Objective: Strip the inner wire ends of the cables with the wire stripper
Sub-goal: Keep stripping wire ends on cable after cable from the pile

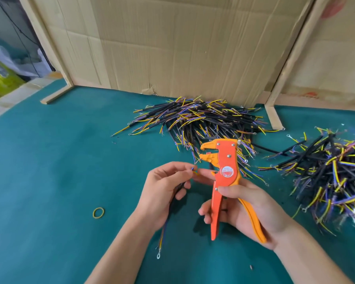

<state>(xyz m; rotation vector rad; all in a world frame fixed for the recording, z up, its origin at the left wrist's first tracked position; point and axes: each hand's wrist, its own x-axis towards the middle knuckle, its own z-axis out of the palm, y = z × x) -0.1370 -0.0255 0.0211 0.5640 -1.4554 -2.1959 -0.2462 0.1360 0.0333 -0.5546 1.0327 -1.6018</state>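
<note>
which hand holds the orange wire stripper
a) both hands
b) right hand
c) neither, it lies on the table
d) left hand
b) The right hand grips the handles of the wire stripper, while the left hand pinches the cable near its jaws.

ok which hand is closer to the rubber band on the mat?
Left. The left hand is just up and right of the rubber band; the right hand, gripping the wire stripper, is much farther right.

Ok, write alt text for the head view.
A person's right hand grips an orange wire stripper upright while the left hand feeds a cable wire end toward its open jaws. Two cable piles lie behind on the green table.
</note>
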